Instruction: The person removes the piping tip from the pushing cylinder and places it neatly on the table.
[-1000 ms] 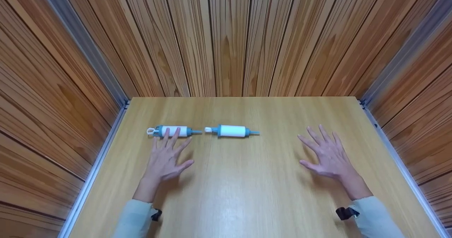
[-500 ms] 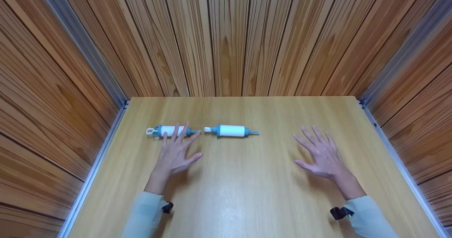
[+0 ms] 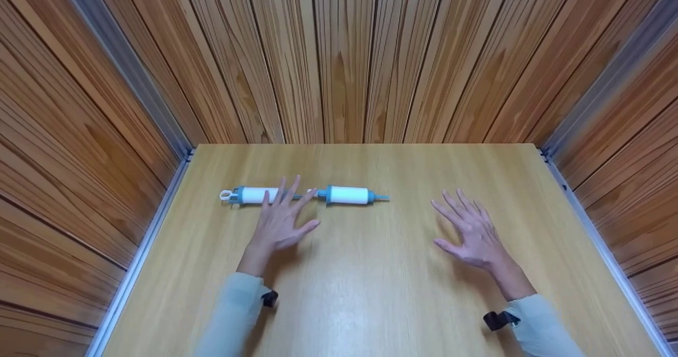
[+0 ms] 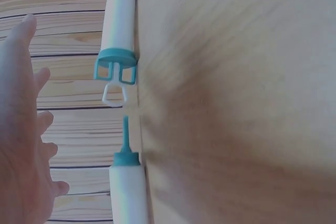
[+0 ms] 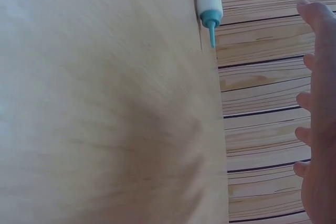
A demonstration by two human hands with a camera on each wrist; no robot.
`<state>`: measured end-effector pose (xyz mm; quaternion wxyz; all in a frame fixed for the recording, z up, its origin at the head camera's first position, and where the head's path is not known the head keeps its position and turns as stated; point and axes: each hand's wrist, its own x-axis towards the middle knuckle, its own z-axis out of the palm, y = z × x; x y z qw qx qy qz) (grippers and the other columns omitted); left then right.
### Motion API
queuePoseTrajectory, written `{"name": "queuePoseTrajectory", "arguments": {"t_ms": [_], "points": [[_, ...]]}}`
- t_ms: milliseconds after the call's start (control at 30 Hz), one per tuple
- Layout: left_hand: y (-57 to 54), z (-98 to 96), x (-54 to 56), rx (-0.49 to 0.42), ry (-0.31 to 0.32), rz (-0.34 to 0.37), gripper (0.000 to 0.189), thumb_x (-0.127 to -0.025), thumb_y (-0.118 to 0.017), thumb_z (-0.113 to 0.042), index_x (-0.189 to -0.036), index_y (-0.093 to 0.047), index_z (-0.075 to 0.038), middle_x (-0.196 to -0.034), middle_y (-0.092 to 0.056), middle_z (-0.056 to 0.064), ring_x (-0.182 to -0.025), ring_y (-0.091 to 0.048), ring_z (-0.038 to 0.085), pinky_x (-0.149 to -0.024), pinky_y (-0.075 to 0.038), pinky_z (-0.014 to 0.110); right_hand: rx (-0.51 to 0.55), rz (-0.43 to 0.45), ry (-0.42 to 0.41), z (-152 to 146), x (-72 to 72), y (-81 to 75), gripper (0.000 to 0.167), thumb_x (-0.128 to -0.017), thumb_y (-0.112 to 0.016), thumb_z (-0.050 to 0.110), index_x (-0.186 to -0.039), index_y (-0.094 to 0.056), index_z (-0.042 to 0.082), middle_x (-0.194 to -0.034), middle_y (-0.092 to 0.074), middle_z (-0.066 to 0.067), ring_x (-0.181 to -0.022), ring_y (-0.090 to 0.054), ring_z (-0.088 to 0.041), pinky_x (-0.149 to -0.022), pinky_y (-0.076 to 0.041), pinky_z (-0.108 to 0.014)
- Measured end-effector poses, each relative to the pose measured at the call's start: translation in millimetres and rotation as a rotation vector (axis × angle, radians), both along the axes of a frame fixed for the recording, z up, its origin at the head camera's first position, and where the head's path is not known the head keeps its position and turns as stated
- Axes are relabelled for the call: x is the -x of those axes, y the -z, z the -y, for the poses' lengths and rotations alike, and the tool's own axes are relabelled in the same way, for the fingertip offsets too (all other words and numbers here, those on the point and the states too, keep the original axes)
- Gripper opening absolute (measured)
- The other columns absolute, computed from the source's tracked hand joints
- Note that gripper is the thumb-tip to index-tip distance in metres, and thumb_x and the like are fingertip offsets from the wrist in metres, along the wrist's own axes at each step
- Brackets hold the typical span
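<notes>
Two syringes with white barrels, teal ends and thin teal nozzles lie end to end toward the back of the table, nozzles pointing right. My left hand [image 3: 279, 225], fingers spread, is held over the table, its fingertips overlapping the nozzle end of the left syringe [image 3: 251, 195] in the head view. The right syringe [image 3: 349, 195] lies just beyond that hand's thumb side; its white ring-ended plunger and teal finger loops show in the left wrist view [image 4: 116, 35]. Farther right, my right hand [image 3: 471, 235] hovers with spread fingers, holding nothing; the right syringe's nozzle [image 5: 212, 32] shows in its wrist view.
The light wood table [image 3: 371, 272] is enclosed by a back wall [image 3: 344, 60] of wooden planks and plank side walls. Metal rails [image 3: 143, 240] run along the table's sides. Dark wrist cameras [image 3: 269, 299] sit at both sleeves.
My left hand has moved right, from over the left syringe's barrel to its nozzle end. The right hand has drifted slightly left. Both syringes stay where they were.
</notes>
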<state>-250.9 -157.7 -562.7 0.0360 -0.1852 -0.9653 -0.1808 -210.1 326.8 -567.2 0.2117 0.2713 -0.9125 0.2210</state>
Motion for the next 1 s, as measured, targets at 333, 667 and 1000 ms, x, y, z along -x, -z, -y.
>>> {"name": "queuePoseTrajectory", "arguments": {"t_ms": [333,667,1000], "points": [[6.6,-21.6,13.4,-0.071,0.035,0.015,0.078,-0.106,-0.063,-0.062,-0.175,-0.040,-0.037,-0.192,-0.014,0.010,-0.179,-0.004,0.047,-0.135,-0.008,0.086,0.122,0.045,-0.039,19,-1.7,11.3,0.081,-0.088,-0.078,0.032,-0.164,-0.059,0.015,-0.171,-0.051,-0.029,-0.158,-0.044,-0.066,-0.120,-0.029,-0.092],[19.7,-38.7,32.2,-0.067,0.040,0.037,0.080,-0.104,-0.063,-0.066,-0.174,-0.044,-0.033,-0.192,-0.019,0.006,-0.179,-0.007,0.044,-0.133,-0.017,0.087,0.202,0.029,-0.085,31,-3.4,21.1,0.080,-0.086,-0.079,0.030,-0.163,-0.060,0.014,-0.167,-0.054,-0.033,-0.158,-0.043,-0.064,-0.117,-0.031,-0.094],[23.2,-47.5,46.5,-0.095,0.021,0.057,0.086,-0.100,-0.072,-0.066,-0.173,-0.046,-0.028,-0.190,-0.027,0.008,-0.179,-0.012,0.044,-0.131,-0.019,0.089,0.380,0.094,-0.106,45,-5.2,21.6,0.083,-0.085,-0.083,0.017,-0.164,-0.058,0.008,-0.170,-0.052,-0.032,-0.164,-0.037,-0.057,-0.122,-0.029,-0.091]]}}
